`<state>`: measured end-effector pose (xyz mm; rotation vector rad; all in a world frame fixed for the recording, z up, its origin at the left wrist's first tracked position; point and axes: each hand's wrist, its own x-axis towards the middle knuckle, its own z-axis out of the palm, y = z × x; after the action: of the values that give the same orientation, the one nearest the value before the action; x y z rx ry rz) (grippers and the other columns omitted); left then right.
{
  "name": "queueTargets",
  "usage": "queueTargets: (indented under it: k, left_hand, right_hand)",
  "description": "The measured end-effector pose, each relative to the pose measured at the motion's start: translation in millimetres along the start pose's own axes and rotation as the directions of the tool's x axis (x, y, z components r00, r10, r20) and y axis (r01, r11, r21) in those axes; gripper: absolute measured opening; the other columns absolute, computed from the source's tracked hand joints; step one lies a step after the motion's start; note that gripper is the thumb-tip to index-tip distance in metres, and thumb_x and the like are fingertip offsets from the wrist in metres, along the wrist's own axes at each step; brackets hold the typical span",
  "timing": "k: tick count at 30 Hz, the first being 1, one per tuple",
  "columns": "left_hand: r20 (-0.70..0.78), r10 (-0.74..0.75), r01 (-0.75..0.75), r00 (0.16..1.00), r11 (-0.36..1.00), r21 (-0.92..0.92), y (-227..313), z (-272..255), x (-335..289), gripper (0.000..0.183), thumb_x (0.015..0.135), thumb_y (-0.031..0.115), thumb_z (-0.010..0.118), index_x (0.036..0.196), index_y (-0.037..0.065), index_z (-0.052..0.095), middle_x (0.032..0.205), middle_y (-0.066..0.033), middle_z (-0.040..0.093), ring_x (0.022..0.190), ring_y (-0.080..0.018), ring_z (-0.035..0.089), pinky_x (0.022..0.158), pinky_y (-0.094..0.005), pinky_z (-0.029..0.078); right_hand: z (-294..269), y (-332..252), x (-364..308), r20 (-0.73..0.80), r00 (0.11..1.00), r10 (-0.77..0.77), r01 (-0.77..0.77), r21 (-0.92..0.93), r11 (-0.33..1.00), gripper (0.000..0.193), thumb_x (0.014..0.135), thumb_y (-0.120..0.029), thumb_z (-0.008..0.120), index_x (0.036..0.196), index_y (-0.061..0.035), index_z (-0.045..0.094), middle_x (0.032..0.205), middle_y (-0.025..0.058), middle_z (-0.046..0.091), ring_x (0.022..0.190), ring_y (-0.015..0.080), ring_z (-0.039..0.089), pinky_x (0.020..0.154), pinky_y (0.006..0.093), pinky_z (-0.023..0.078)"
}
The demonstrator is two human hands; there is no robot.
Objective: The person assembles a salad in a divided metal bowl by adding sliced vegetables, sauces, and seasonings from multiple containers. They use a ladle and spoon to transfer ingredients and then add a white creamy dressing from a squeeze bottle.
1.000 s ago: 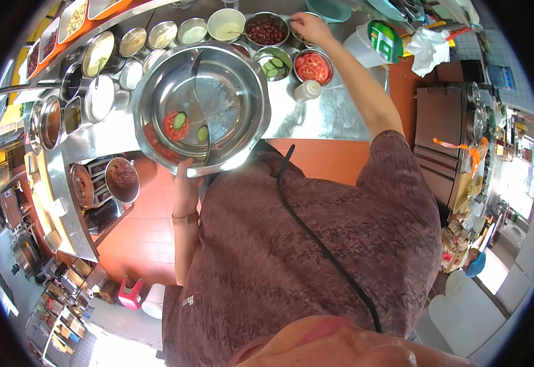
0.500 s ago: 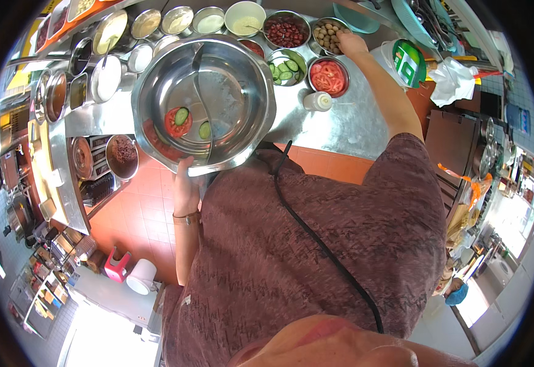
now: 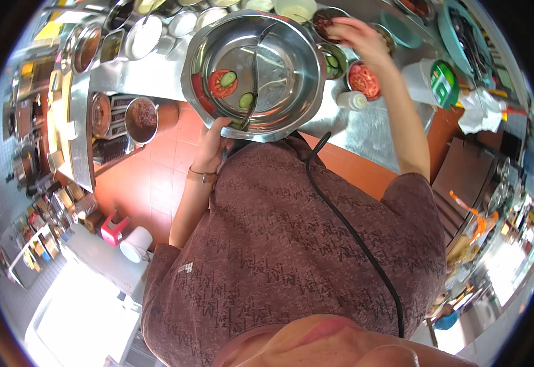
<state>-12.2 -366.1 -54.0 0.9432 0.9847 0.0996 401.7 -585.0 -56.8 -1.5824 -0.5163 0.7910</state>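
Note:
A wide stainless-steel pot (image 3: 225, 49), split by a curved metal divider, is tilted in front of me. In its left compartment lie a tomato slice (image 3: 219, 87) and two cucumber slices (image 3: 246, 101), one resting on the tomato. My left hand (image 3: 215, 142) is closed on the pot's near rim, thumb over the edge. My right hand (image 3: 363, 41) reaches past the pot to a steel bowl of dark red dates (image 3: 322, 24). Its fingers are partly blurred over that bowl, and whether they hold anything is unclear. The nearby bowl of round brown fruit (image 3: 384, 35) is partly behind this hand.
Around the pot stand a bowl of cucumber slices (image 3: 333, 62), a bowl of tomato slices (image 3: 363, 81) and a white squeeze bottle (image 3: 352, 101). A white-and-green tub (image 3: 423, 82) is further right. More metal bowls (image 3: 143, 38) line the counter at left.
My right hand has moved from the bowl of round brown fruit leftward to the dates. The pot appears further right and higher as the view shifted; my left hand still grips its rim.

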Motion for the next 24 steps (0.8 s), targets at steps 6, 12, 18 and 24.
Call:
queueTargets:
  k: [6, 12, 18, 24]
  left_hand:
    - [0.034, -0.041, 0.04, 0.999, 0.999, 0.016, -1.4, 6.3, 11.6, 0.036, 0.094, 0.018, 0.067, 0.124, 0.004, 0.056, 0.097, -0.0055, 0.067, 0.066, -0.0142, 0.06, 0.048, -0.0278, 0.04]
    - [0.01, -0.037, 0.038, 0.999, 0.999, -0.032, -7.5, 0.5, 3.3, 0.029, 0.094, 0.018, 0.066, 0.119, 0.004, 0.058, 0.091, -0.0042, 0.066, 0.061, -0.013, 0.058, 0.046, -0.0254, 0.039]
    - [-0.117, 0.01, -0.018, 0.993, 0.997, -0.073, -8.3, 4.6, -13.4, 0.018, 0.098, 0.017, 0.062, 0.111, 0.004, 0.061, 0.085, -0.0037, 0.067, 0.055, -0.0107, 0.052, 0.046, -0.0262, 0.036]
    - [-0.169, -0.005, -0.024, 0.986, 0.985, -0.168, -22.6, -13.1, -18.8, 0.015, 0.098, 0.016, 0.061, 0.109, 0.004, 0.062, 0.083, -0.0029, 0.065, 0.056, -0.01, 0.052, 0.046, -0.0258, 0.037]
  right_hand:
    - [80.0, -10.9, 20.5, 0.246, 0.958, -0.147, 0.173, -0.088, 0.981, 0.039, 0.099, -0.031, 0.071, 0.131, -0.0093, 0.069, 0.114, 0.0027, 0.075, 0.096, 0.0111, 0.071, 0.077, 0.027, 0.055]
    - [-23.2, 78.0, 110.5, 0.086, 0.972, -0.217, 0.144, -0.953, 0.266, 0.027, 0.096, -0.028, 0.064, 0.117, -0.012, 0.072, 0.108, 0.012, 0.077, 0.102, 0.0321, 0.073, 0.083, 0.0454, 0.058]
    - [-40.2, 136.3, 148.6, 0.161, 0.934, 0.319, 0.211, -0.969, -0.128, 0.023, 0.091, -0.013, 0.062, 0.108, -0.0063, 0.077, 0.111, 0.017, 0.077, 0.106, 0.0332, 0.074, 0.085, 0.0457, 0.06]
    - [-24.6, 126.9, 161.8, 0.237, 0.863, 0.447, 0.308, -0.947, -0.091, 0.037, 0.085, -0.006, 0.068, 0.121, -0.0038, 0.071, 0.116, 0.0219, 0.074, 0.109, 0.0382, 0.071, 0.091, 0.048, 0.058]
